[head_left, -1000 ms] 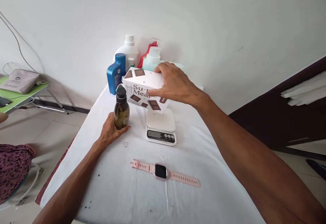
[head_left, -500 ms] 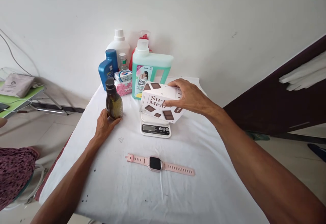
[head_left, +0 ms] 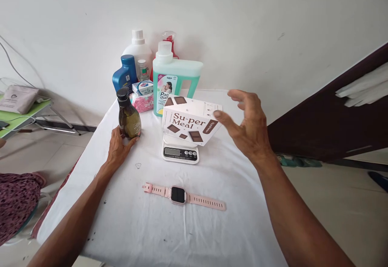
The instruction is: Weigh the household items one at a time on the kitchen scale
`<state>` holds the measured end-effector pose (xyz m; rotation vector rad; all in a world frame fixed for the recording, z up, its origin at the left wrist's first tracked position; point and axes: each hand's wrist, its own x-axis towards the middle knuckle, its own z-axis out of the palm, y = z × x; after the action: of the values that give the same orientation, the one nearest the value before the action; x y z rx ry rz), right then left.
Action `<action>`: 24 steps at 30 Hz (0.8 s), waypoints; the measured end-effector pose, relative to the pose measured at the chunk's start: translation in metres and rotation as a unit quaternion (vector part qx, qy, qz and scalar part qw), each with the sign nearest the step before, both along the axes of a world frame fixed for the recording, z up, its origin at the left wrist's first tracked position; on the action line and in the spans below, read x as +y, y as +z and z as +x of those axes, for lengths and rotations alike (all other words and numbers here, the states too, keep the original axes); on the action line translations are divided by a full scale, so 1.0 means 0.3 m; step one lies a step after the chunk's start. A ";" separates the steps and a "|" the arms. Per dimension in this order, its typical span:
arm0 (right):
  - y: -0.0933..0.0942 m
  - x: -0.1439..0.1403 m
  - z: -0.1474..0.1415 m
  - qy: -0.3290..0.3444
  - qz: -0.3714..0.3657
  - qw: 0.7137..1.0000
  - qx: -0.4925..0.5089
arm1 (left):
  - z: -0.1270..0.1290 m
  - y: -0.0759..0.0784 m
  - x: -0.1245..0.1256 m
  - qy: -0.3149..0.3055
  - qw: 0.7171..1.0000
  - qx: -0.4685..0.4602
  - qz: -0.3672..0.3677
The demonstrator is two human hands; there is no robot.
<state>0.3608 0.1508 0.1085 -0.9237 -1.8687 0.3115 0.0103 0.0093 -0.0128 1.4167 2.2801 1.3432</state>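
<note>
White box (head_left: 190,120) printed "Su-per Meal", resting on the small kitchen scale (head_left: 181,150) near the middle of the white-covered table (head_left: 242,202), overhanging the platform on both sides and sitting tilted. Probably light, thin cardboard: stiff along the edges, easy to dent on the broad faces, smooth enough to slide off the scale if nudged. Best taken by the two long edges or from above across the narrow width, with a gentle pinch rather than a squeeze.

Right hand (head_left: 250,127) just beside the box's right end, fingers spread wide and empty, forefinger tip close to the corner but apparently not touching. Left hand (head_left: 119,147) cupped loosely around the base of a dark glass bottle (head_left: 128,115) with a black cap, thumb and fingers against its lower part, bottle standing upright on the cloth. Bottle likely heavier, hard, slick and breakable; safest held low around the body.

Pink watch (head_left: 182,194) lying flat nearer the camera; green jug (head_left: 172,81) and other bottles at the back by the wall.
</note>
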 end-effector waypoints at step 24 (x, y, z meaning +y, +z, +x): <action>-0.410 0.046 0.058 -0.049 -0.330 0.935 0.122 | 0.019 0.086 -0.029 0.042 0.998 0.000 -0.041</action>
<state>0.3783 0.1646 -0.0144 -1.3474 -1.4896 0.9872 0.0161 0.0007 0.0132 1.3098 2.3900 1.2561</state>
